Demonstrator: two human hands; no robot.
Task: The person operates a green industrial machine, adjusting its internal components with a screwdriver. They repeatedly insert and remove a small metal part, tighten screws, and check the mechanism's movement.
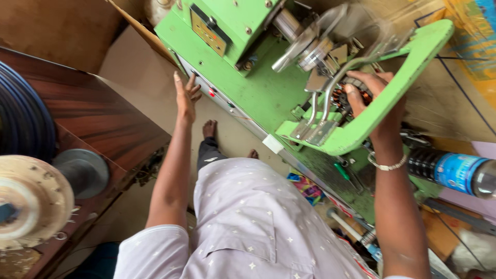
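Gripping a copper-wound stator [347, 96] with my right hand [380, 101], I keep it seated in the green winding machine [258, 88], behind the green guard arm [392, 93]. My left hand [185, 98] is open, fingers spread, at the machine's front panel [219, 98]. Bottle [454, 173] lies right of my wrist.

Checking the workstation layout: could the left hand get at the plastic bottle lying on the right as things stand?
Probably not easily. The left hand is at the green machine's front panel, far left; the bottle lies beyond the right hand and forearm, which cross the way.
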